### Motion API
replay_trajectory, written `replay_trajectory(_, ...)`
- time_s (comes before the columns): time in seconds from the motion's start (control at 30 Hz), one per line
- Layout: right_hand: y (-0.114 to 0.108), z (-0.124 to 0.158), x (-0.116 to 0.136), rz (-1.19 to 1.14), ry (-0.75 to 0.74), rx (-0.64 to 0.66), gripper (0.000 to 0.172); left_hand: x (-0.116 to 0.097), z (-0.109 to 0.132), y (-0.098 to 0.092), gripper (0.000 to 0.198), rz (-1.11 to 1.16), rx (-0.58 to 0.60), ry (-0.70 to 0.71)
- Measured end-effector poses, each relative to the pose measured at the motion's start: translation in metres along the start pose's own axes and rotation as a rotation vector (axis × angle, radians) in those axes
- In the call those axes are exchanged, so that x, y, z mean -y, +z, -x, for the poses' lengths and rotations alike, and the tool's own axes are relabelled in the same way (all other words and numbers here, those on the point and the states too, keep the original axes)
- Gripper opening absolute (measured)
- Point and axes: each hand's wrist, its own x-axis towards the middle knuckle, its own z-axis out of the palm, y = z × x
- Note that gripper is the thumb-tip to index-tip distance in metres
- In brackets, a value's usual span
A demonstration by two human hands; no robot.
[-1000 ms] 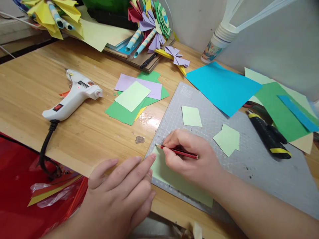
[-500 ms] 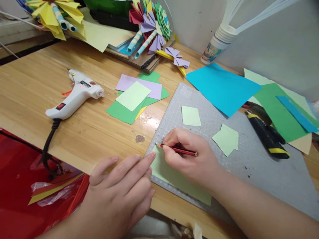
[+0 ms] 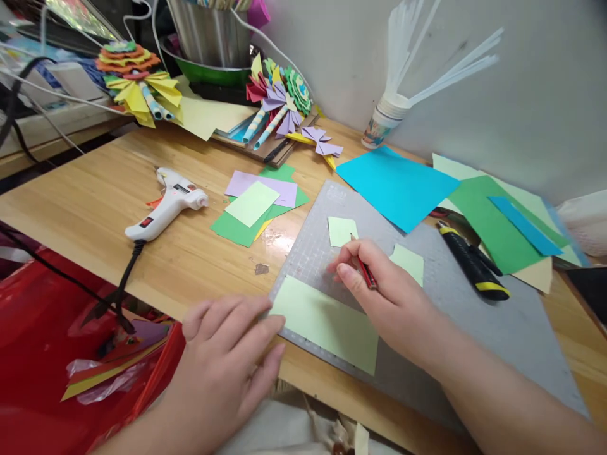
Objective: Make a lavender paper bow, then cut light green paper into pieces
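Observation:
Between the fingers of my right hand (image 3: 379, 291) is a red and black pencil (image 3: 367, 273), its tip pointing up and away, over the grey cutting mat (image 3: 303, 253). Below that hand lies a pale green paper strip (image 3: 327, 322) along the mat's near left edge. My left hand (image 3: 232, 347) is open, fingers stretched out, with fingertips at the strip's left end. Just past the pencil tip is a small pale green paper piece (image 3: 340, 231). My right hand partly covers another cut pale green piece (image 3: 408, 263).
A white glue gun (image 3: 168, 205) lies on the left of the table. Green and purple papers (image 3: 287, 191) are stacked beyond the mat. A black and yellow cutter (image 3: 472, 262) and a blue sheet (image 3: 398, 189) rest on the mat. A red bag (image 3: 38, 354) hangs below the left edge.
My right hand has lifted the pencil off the strip and moved right, turning the tip away. My left hand has shifted slightly off the strip. The view has tilted up.

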Motion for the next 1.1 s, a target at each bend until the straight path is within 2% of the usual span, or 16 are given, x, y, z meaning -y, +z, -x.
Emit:
replay_trajectory(0.1,-0.008,0.013,0.002,0.077,0.039,0.069,0.015,-0.006,0.002,0.002,0.019,-0.004,0.017,0.101)
replay_trajectory(0.23,-0.005,0.010,0.001,-0.149,0.139,0.159,0.013,-0.012,0.004,0.005,0.019,-0.036,0.008,0.104)
replay_trajectory(0.33,-0.002,0.003,0.000,-0.227,0.181,0.157,0.010,-0.016,0.004,0.005,0.018,-0.052,0.008,0.098)
replay_trajectory(0.47,0.005,0.002,0.002,-0.135,0.088,0.147,0.008,-0.020,0.005,0.005,0.017,-0.045,0.020,0.076)
replay_trajectory(0.67,0.020,0.013,0.002,-0.099,-0.074,0.146,0.019,-0.024,0.016,0.012,0.019,-0.066,-0.005,-0.005)
replay_trajectory(0.77,0.015,0.023,0.000,-0.136,-0.159,0.092,0.017,-0.026,0.012,0.014,0.039,-0.050,-0.120,-0.102)
replay_trajectory(0.83,0.003,0.033,0.000,-0.129,-0.234,0.061,0.018,-0.030,0.000,0.014,0.059,0.074,-0.201,-0.208)
replay_trajectory(0.87,-0.004,0.039,-0.001,-0.109,-0.281,0.044,0.019,-0.033,-0.008,0.013,0.062,0.176,-0.203,-0.245)
replay_trajectory(0.9,-0.012,0.044,-0.002,-0.086,-0.333,0.012,0.019,-0.037,-0.016,0.013,0.052,0.282,-0.167,-0.256)
replay_trajectory(0.97,-0.031,0.053,-0.008,-0.028,-0.440,-0.084,0.017,-0.047,-0.033,0.010,0.018,0.426,-0.082,-0.218)
replay_trajectory(1.0,-0.041,0.056,-0.014,0.011,-0.487,-0.161,0.013,-0.052,-0.039,0.009,0.010,0.461,-0.098,-0.194)
replay_trajectory(1.03,-0.051,0.059,-0.021,0.057,-0.527,-0.252,0.008,-0.057,-0.045,0.008,0.007,0.470,-0.163,-0.143)
replay_trajectory(1.1,-0.072,0.061,-0.041,0.208,-0.521,-0.476,0.008,-0.066,-0.051,0.007,0.004,0.384,-0.357,0.099)
